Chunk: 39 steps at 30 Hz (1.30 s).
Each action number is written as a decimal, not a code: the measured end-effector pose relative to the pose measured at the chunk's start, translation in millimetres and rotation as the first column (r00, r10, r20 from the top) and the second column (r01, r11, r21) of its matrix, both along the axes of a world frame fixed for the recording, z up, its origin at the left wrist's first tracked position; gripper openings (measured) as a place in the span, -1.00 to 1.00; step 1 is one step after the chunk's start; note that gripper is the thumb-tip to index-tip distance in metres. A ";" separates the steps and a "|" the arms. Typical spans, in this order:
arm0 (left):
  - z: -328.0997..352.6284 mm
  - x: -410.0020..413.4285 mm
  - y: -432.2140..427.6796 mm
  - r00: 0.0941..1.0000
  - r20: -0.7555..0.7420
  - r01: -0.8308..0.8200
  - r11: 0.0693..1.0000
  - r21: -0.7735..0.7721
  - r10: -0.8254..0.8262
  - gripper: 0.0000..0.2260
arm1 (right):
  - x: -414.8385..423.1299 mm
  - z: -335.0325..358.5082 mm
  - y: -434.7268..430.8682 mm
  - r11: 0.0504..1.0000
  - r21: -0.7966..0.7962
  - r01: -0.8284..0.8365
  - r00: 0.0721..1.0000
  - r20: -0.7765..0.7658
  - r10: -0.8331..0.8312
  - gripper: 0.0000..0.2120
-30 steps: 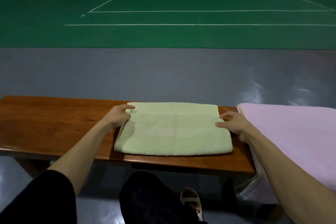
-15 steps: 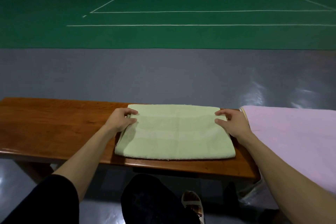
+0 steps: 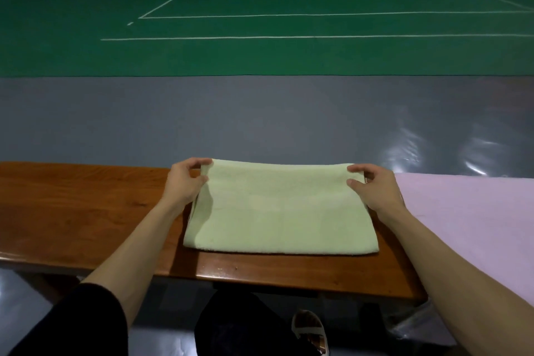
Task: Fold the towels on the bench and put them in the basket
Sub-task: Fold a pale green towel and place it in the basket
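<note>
Bench first: the long, glossy, reddish-brown wooden bench runs left to right across the view, and its left stretch shows bare wood. Just past that, the left hand has its fingers curled, thumb and forefinger pinching the far left corner of the folded, rectangular, pale green terry towel.

The towel lies on the middle of the bench with its long axis along the bench. Its near edge lies flat close to the front lip, and its far edge is raised a little off the wood between the two hands. At the far right corner the right hand does the same, its fingertips closed in a pinch on the cloth.

Both grips are on the far edge, so the rest of the towel lies toward the person from the fingers. Each hand holds its own end, and neither is nearer the middle. My reading is that the next fold will draw the far edge straight toward the body to meet the near edge. The hands would need to travel level with each other or the corners will land skewed.

Just to the right, touching or nearly touching the right wrist, a flat, smooth pink towel is spread over the bench end, not yet folded. The basket is not in view.
</note>
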<state>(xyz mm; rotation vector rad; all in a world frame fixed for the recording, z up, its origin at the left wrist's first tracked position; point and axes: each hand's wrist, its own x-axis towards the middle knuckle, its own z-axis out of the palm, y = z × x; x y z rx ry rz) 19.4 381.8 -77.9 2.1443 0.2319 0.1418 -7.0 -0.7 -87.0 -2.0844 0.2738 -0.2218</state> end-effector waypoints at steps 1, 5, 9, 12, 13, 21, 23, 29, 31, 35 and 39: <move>-4.9 1.4 -0.5 1.000 0.000 0.000 0.998 0.056 0.000 -0.69 | 0.7 -2.7 1.6 0.999 -0.041 -0.004 1.000 -0.009 0.003 -0.78; -21.0 6.6 -6.1 0.999 0.037 -0.018 0.983 0.181 0.011 -0.72 | 7.3 -14.0 4.5 0.993 -0.116 -0.009 1.000 -0.030 0.005 -0.74; -27.6 8.5 -10.0 0.995 0.093 -0.042 0.965 0.257 0.019 -0.70 | 12.1 -13.3 8.3 0.989 -0.147 -0.011 0.997 -0.073 0.000 -0.71; -35.7 0.4 -17.4 0.992 0.120 -0.021 0.897 0.441 -0.036 -0.66 | 3.6 -14.3 16.5 0.960 -0.281 -0.006 1.000 -0.022 -0.001 -0.66; -37.8 -5.6 -22.7 0.989 0.123 0.003 0.836 0.549 -0.085 -0.60 | -3.1 -13.8 21.9 0.939 -0.343 0.011 1.000 0.020 -0.004 -0.64; -44.2 -49.6 -41.5 0.878 -0.304 0.454 0.443 0.773 -0.371 -0.32 | -47.0 -31.1 51.0 0.535 -0.715 -0.450 0.891 -0.398 0.219 -0.17; -43.1 -60.6 -38.7 0.871 -0.318 0.466 0.424 0.777 -0.374 -0.29 | -54.5 -30.5 48.2 0.519 -0.723 -0.456 0.889 -0.401 0.223 -0.14; -43.7 -103.0 -36.1 0.858 -0.322 0.483 0.419 0.768 -0.400 -0.33 | -91.1 -32.6 42.9 0.513 -0.716 -0.473 0.881 -0.394 0.263 -0.15; -35.1 -100.6 -43.8 0.870 -0.307 0.473 0.475 0.742 -0.386 -0.35 | -87.7 -25.1 42.2 0.560 -0.674 -0.482 0.876 -0.391 0.284 -0.20; -9.4 -71.8 -80.9 0.866 -0.158 0.440 0.574 0.690 -0.473 -0.38 | -102.6 -11.8 24.5 0.839 -0.514 -0.180 0.982 -0.143 0.123 -0.48; 7.7 -41.8 -145.9 0.720 -0.077 0.583 0.540 0.608 -0.690 -0.67 | -138.2 -7.3 11.6 0.917 -0.398 -0.007 0.990 -0.133 -0.050 -0.69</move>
